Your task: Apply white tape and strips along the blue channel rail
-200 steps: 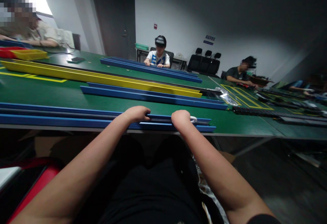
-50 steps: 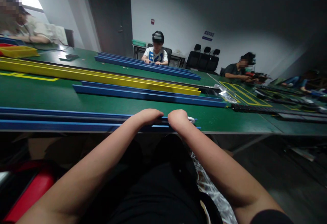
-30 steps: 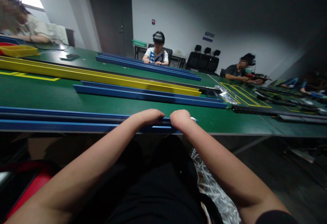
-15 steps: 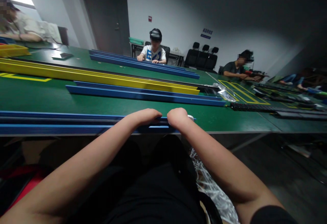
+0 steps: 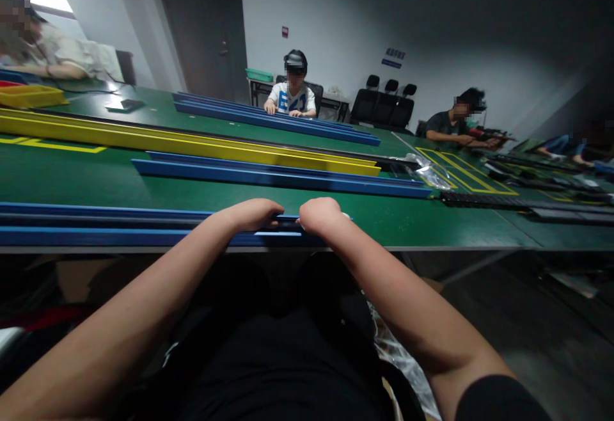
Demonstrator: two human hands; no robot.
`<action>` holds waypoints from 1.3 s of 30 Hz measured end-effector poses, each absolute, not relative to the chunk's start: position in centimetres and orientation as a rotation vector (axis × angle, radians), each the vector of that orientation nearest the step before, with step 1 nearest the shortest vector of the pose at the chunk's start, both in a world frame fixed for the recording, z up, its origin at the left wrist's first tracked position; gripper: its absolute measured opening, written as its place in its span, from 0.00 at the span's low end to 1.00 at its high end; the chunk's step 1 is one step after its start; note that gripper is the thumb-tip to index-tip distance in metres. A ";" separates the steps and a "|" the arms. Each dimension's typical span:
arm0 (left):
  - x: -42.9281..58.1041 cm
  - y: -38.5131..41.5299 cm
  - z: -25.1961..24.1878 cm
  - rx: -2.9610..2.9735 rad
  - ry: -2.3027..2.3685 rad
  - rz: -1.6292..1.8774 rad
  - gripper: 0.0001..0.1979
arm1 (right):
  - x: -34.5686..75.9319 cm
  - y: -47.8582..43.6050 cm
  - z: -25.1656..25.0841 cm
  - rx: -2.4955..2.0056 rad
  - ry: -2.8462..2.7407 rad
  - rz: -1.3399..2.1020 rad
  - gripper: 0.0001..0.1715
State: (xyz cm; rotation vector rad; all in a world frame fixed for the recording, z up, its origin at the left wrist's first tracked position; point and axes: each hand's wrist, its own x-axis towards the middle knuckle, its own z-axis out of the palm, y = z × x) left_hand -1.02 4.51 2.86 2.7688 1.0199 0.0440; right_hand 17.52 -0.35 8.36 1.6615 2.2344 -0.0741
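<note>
A long blue rail (image 5: 96, 237) with a dark strip in its channel lies along the near edge of the green table (image 5: 71, 178). Both my hands sit at its right end. My left hand (image 5: 253, 213) is curled over the rail, fingers bent down onto the dark strip. My right hand (image 5: 320, 215) is closed in a fist just to the right, touching the rail's end. A small white thing (image 5: 346, 216) peeks out behind its knuckles; most of it is hidden.
Further back lie two more blue rails (image 5: 278, 178), a long yellow rail (image 5: 192, 142) and another blue pair (image 5: 273, 120). Black strips (image 5: 503, 202) and a clear plastic bag (image 5: 426, 174) are at the right. Other people sit at the far side. Crinkled plastic (image 5: 403, 363) lies by my lap.
The rail's right end, which stuck out well past my right hand, now ends at that hand. My two hands have drawn closer together, and the view has shifted slightly.
</note>
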 end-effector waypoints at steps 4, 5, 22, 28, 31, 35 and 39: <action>-0.8 4.4 2.7 2.746 1.144 0.007 0.08 | 21.0 -0.4 11.3 1.534 2.269 -0.071 0.26; -0.8 4.4 2.6 2.744 1.158 0.006 0.08 | 21.8 -0.4 12.1 1.509 2.269 -0.082 0.26; -1.1 4.1 2.6 2.749 1.247 0.002 0.11 | 22.7 -2.4 7.9 1.740 2.048 0.149 0.19; -1.0 4.1 2.6 2.723 1.272 -0.016 0.13 | 21.8 -2.2 7.8 1.746 2.018 0.108 0.18; -0.8 4.0 2.8 2.702 1.288 -0.035 0.13 | 21.5 -2.3 8.0 1.752 2.014 0.083 0.18; -0.5 3.9 3.2 2.677 1.300 -0.075 0.14 | 21.1 -2.3 8.1 1.772 1.995 0.054 0.19; 1.0 3.8 3.4 2.690 1.329 -0.155 0.15 | 21.0 -1.9 7.9 1.801 2.006 -0.029 0.19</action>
